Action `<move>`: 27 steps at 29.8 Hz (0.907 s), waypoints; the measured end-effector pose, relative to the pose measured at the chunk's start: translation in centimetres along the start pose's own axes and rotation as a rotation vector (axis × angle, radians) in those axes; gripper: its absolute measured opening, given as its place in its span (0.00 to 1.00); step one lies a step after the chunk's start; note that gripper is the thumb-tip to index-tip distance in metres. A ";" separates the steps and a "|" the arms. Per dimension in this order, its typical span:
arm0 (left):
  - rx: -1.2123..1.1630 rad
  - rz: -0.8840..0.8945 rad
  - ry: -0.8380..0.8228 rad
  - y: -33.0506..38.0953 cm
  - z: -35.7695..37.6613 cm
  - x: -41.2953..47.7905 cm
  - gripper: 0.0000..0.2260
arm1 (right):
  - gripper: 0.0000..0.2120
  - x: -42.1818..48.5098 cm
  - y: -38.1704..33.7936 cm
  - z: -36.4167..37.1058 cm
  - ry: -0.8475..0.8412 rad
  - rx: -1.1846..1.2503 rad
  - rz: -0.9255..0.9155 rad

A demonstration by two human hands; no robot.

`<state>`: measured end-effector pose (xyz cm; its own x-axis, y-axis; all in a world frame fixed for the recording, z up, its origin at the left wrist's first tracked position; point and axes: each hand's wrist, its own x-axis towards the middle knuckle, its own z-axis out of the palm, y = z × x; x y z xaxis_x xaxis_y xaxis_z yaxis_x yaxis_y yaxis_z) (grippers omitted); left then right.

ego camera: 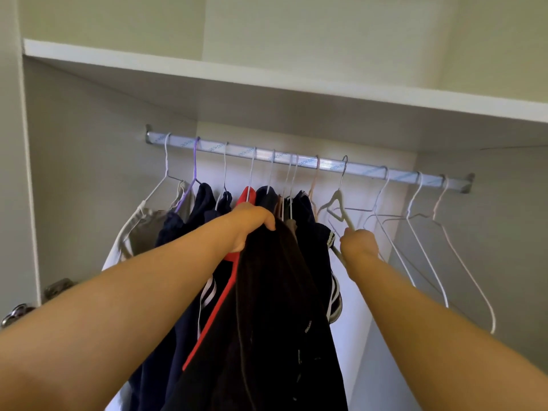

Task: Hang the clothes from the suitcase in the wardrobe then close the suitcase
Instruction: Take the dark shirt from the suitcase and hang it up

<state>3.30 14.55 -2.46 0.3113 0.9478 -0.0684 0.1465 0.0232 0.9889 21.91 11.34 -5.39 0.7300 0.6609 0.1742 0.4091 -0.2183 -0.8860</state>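
Inside a home wardrobe (89, 143), dark and pale clothes (204, 203) are hanging crowded along a metal rail (367, 170) that is running between its side walls, a white shelf (207, 72) is sitting above, and bare hangers (337, 200) are dangling toward the right end.

Your left hand (252, 226) is gripping a dark garment (275, 292) that is looking like soft, matt cloth. Touching it, a red hanger (247, 195) is showing smooth, like plastic. Your right hand (358, 243) is pinching a pale hanger (337, 196) with a dull finish. The rail (367, 170) is gleaming as metal under printed film. Near its right end, thin wire hangers (425, 256) are looking white-coated. The shelf (207, 71) is looking smooth, matt white.
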 end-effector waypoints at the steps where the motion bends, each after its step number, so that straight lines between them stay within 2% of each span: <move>1: -0.025 0.022 0.016 -0.1 0.0 0.2 0.10 | 0.15 0.1 0.2 0.0 0.017 0.008 -0.015; 3: -0.061 0.064 0.034 -0.4 -0.1 -0.2 0.12 | 0.16 -0.3 0.5 0.0 0.049 0.076 -0.058; 6: -0.129 0.074 0.072 -0.8 -0.3 -0.5 0.20 | 0.18 -1.5 1.1 -0.3 0.093 0.152 -0.091; 10: -0.142 0.110 0.095 -1.1 0.1 -3.1 0.22 | 0.16 -4.8 2.4 -1.8 0.131 0.186 -0.088; 18: -0.238 0.162 0.171 -2.7 1.2 -11.3 0.18 | 0.11 -14.1 5.1 -6.7 0.229 0.275 -0.088; 21: -0.216 0.170 0.166 -3.1 1.9 -14.6 0.13 | 0.17 -17.4 5.9 -9.3 0.247 0.327 -0.091; 23: -0.226 0.170 0.156 -3.7 2.2 -17.1 0.14 | 0.20 -20.2 6.8 -11.1 0.258 0.375 -0.077; 27: -0.262 0.130 0.212 -4.8 2.3 -21.6 0.14 | 0.13 -24.8 9.6 -13.5 0.339 0.460 -0.061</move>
<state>-1.94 -6.74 -6.00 0.1060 0.9924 0.0620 -0.1354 -0.0473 0.9897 15.12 -16.80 -12.43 0.8785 0.3787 0.2913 0.2306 0.1980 -0.9527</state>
